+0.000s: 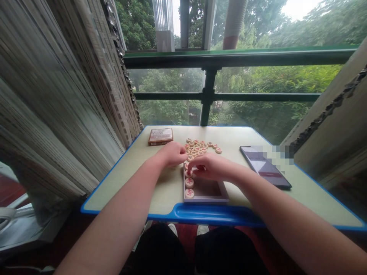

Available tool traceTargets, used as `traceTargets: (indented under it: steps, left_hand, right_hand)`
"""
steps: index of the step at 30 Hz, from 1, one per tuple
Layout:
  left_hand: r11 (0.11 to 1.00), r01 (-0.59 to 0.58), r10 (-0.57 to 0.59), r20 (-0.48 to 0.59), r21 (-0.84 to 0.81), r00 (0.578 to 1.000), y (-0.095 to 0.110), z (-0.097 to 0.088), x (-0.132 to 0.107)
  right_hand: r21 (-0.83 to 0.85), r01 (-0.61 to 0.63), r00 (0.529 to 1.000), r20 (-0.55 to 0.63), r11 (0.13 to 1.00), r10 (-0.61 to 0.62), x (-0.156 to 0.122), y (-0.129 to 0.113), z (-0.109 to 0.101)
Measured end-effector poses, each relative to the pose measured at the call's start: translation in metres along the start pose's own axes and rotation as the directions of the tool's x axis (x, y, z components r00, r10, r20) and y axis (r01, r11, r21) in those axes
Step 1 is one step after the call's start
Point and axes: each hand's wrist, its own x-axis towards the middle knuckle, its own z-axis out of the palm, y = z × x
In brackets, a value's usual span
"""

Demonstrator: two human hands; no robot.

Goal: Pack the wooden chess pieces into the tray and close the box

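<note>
A shallow open box (209, 191) lies at the near middle of the table. Along its left side runs a column of round Chinese chess pieces (189, 193) with red characters. My right hand (210, 166) reaches over the box, its curled fingertips on a piece (188, 173) in that column. Just beyond the box, a loose cluster of Chinese chess pieces (197, 149) lies on the table. My left hand (173, 153) is closed at the cluster's left edge, fingers bent inward; whatever is in them is hidden.
A flat brown box or lid (160, 136) rests at the back left of the table (132, 187). To the right lies a dark tablet or phone (266, 168). A blue trough (215, 214) edges the table's near side. Curtains (57, 76) and a green railing (229, 58) stand around it.
</note>
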Motion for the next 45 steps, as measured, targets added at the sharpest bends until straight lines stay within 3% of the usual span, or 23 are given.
traceTargets:
  steps: [6,12,20,28,34,45]
  left_hand:
    - [1.0,-0.002,0.002,-0.01,0.017,1.0,-0.001,0.0,0.0]
    - [1.0,-0.002,0.002,-0.021,0.021,1.0,-0.002,0.001,0.001]
    - [0.999,-0.006,0.007,-0.03,0.051,1.0,-0.002,0.001,0.001]
    - [0.999,-0.004,0.005,-0.031,0.045,0.999,-0.002,0.001,0.0]
    - [0.999,-0.014,0.016,-0.032,0.051,0.999,-0.003,0.001,0.0]
    - [0.998,-0.022,0.023,-0.02,0.065,1.0,-0.005,0.004,0.002]
  right_hand:
    - [0.015,-0.051,0.998,0.043,0.999,0.051,0.0,0.001,-0.001]
    - [0.064,0.018,1.0,-0.004,0.998,-0.018,0.003,0.008,0.004]
    - [0.057,-0.093,0.995,0.03,0.994,0.091,-0.002,-0.004,-0.002]
    - [0.063,-0.025,1.0,0.014,0.998,0.025,0.0,0.002,0.001]
    - [0.096,-0.097,0.995,0.001,0.991,0.097,-0.001,0.0,0.001]
    - [0.174,-0.062,0.989,0.14,0.983,0.038,-0.004,-0.014,-0.002]
